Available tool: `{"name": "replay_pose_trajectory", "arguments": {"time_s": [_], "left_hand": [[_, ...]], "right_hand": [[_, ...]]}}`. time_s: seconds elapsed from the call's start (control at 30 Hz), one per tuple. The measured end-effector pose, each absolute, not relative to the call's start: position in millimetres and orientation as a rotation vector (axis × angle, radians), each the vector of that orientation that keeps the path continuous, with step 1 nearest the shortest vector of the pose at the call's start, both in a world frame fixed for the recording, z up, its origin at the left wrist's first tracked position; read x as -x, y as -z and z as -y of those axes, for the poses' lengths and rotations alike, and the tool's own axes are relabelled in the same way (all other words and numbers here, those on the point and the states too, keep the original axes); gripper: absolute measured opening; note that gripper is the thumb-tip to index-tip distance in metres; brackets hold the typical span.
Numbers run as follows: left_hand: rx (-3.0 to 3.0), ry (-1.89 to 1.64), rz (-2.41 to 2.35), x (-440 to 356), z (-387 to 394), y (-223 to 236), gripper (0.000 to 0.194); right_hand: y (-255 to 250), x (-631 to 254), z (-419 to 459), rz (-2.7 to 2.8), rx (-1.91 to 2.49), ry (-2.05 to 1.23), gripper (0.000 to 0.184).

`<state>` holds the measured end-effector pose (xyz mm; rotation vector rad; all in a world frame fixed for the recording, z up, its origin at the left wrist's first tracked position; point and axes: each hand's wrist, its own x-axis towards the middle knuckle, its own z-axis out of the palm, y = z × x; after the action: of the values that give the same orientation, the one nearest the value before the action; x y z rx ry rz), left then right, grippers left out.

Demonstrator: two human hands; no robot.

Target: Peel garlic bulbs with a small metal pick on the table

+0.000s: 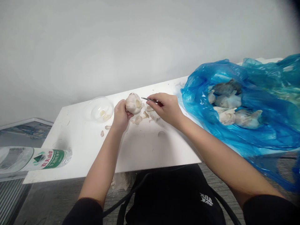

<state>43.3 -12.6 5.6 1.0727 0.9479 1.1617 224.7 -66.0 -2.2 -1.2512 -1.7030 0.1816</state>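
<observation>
My left hand (120, 116) is closed around a whole garlic bulb (133, 103), held just above the white table (77, 156). My right hand (167, 108) pinches a thin metal tool (147, 99) whose tip points at the bulb's right side. Loose garlic skins and bits (145, 117) lie on the table under and between the hands. A clear bowl (99, 109) with a few peeled pieces sits to the left of the bulb.
A blue plastic bag (246, 103) holding several garlic bulbs fills the table's right side. A water bottle (35, 159) lies on its side at the left front edge. A black bag (173, 200) rests below the table's front edge. A grey wall stands behind.
</observation>
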Motion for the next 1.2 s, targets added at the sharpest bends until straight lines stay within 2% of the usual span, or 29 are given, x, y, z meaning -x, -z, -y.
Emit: {"name": "replay_pose_trajectory", "arguments": {"time_s": [0.37,0.93,1.2], "left_hand": [[-1.382,-1.333,-0.933,-40,14,6,0.036],[-2.078,-1.501,-1.137,-35,21,13,0.029],[-2.209,-1.442,-1.165,-38,23,15,0.027]], "right_hand": [[0,-215,73,1.763,1.219,-0.239,0.035],[-3,-211,74,1.617,1.34,-0.422,0.028],[-5,-212,71,1.662,1.481,-0.374,0.027]]}}
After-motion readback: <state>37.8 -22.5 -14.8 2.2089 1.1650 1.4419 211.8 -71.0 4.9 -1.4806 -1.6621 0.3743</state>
